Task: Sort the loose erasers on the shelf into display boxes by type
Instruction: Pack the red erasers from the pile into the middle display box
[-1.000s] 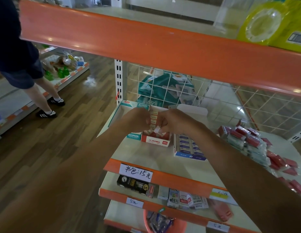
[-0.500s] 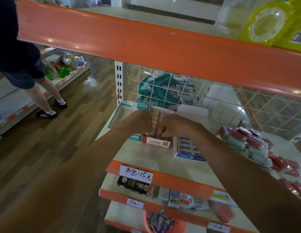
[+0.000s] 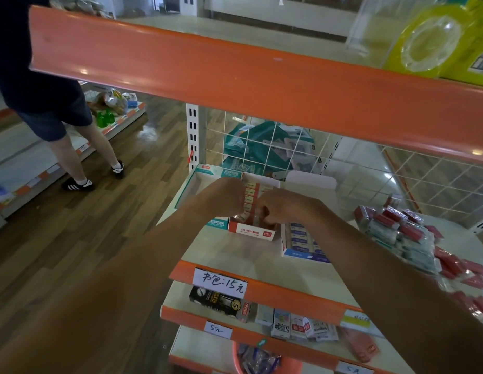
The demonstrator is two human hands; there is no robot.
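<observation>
The right hand [image 3: 278,209] is curled, knuckles up, with its fingertips dipped into the near end of the red display box [image 3: 252,234]. There they look pinched on the red-banded erasers [image 3: 250,196] standing in a row down the box's middle. The left hand [image 3: 229,197] is clenched against the row's left side. Its fingertips are hidden, so I cannot tell whether it grips the erasers or only steadies them.

These erasers are probably light, small and fairly firm, each in a smooth paper sleeve. One will likely slide against its neighbour and tip over if nudged from the end. The safer hold is across the two long faces, thumb on one and fingers on the other, squeezing several together as a block. The card box is thin and light too, and may skid on the shelf [image 3: 235,256] unless one hand braces its wall.

Just right of the red box sits a blue display box [image 3: 302,245] holding blue-banded erasers. Touching its left side is a teal display box [image 3: 205,175], which looks unfilled. Well apart, at the right of the shelf, lies the pile of loose erasers [image 3: 402,232]. They are in glossy wrap that looks slippery, so they are best taken a few at a time.
</observation>
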